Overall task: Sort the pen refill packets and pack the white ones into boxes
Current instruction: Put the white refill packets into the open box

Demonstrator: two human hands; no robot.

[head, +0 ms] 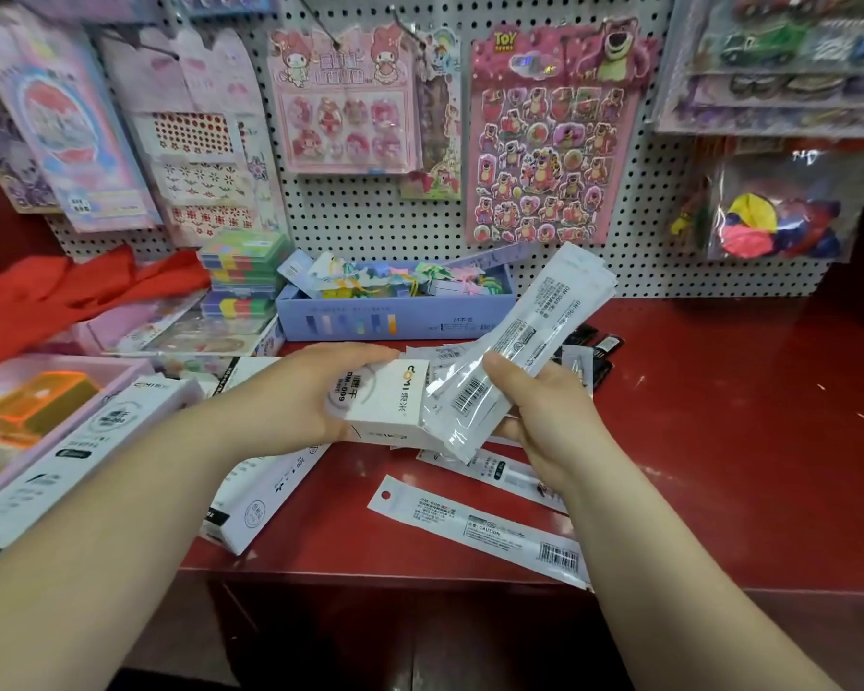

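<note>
My right hand (544, 416) clamps the white packet bundle (525, 336), long axis slanting up-right, lower end just right of the small white box (387, 406) gripped in my left hand (295, 391) over the red counter (719, 441).

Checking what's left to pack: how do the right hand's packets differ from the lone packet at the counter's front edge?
The held packets are a stack; the lone packet is single. The held packets tilt up in the right hand; the lone packet lies flat on the counter. Both are white, barcoded.
</note>
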